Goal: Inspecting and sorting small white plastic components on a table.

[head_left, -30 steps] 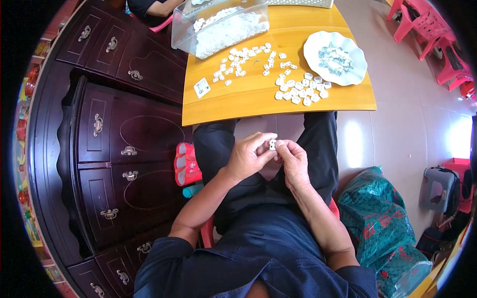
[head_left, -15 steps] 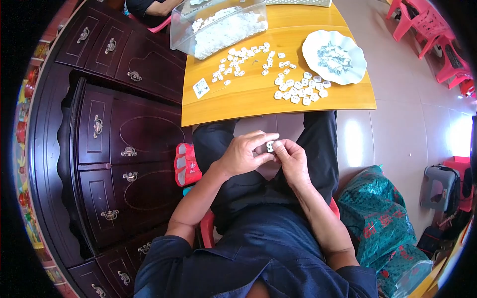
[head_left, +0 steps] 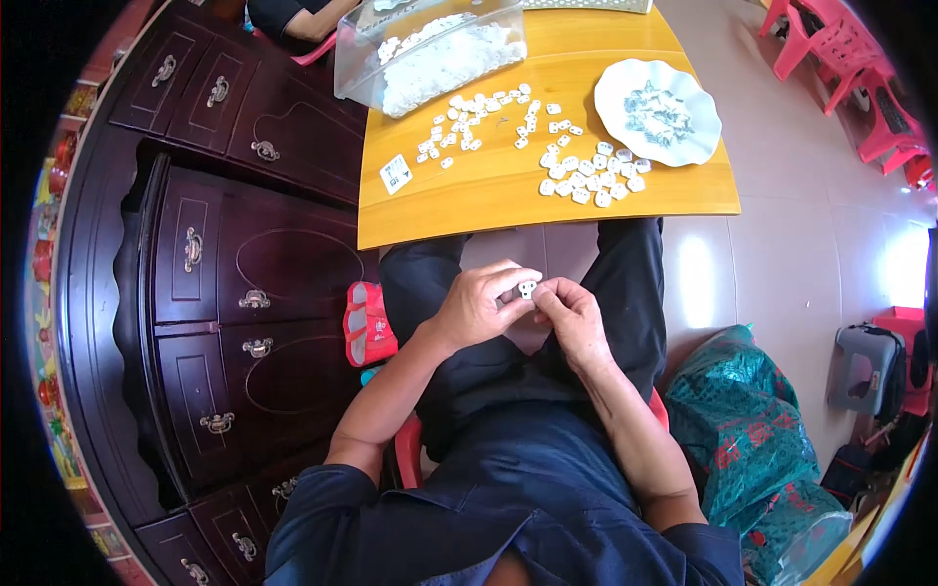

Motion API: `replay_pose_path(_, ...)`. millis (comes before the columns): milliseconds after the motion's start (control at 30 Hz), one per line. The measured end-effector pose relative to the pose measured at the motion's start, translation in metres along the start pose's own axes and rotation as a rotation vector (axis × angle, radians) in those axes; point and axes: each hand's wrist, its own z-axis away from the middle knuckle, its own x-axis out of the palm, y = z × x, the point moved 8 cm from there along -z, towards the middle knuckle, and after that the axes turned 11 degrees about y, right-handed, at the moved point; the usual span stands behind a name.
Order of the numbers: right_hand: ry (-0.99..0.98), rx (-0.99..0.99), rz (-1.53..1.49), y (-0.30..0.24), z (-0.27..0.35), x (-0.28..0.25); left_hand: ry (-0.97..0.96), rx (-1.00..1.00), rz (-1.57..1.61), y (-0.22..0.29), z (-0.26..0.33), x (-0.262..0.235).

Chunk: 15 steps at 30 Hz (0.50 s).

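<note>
Above my lap, a small white plastic piece with dark holes (head_left: pixel 528 290) is held between both hands. My left hand (head_left: pixel 476 305) grips it between thumb and index finger from the left. From the right, my right hand (head_left: pixel 575 317) pinches its edge with thumb and fingertips. Similar white pieces (head_left: pixel 546 187) lie grouped near the front right of the wooden table (head_left: pixel 469 210). Another scatter of small white pieces (head_left: pixel 447 163) spreads across its middle left. A white scalloped plate (head_left: pixel 611 90) holds small silvery-grey bits too fine to name.
A clear plastic box (head_left: pixel 357 68) with many white pieces stands at the table's far left. A small printed card (head_left: pixel 395 174) lies near the left edge. Dark wooden drawers (head_left: pixel 283 205) flank my left side; a green bag (head_left: pixel 738 420) sits on the floor at right. Another person's arm (head_left: pixel 318 21) shows at top left.
The white piece has turned between my fingers and shifted slightly left. My right hand has moved a little left with it. The things on the table look the same.
</note>
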Motion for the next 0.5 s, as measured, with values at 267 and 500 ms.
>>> replay_pose_path(267,0.014,-0.069,0.15,-0.002,-0.001,-0.001,-0.147,-0.188,0.205,-0.016,0.0,0.001)
replay_pose_path(500,-0.033,-0.199,0.344,-0.02,0.004,0.003,-0.283,-0.361,0.457,-0.033,0.007,0.004)
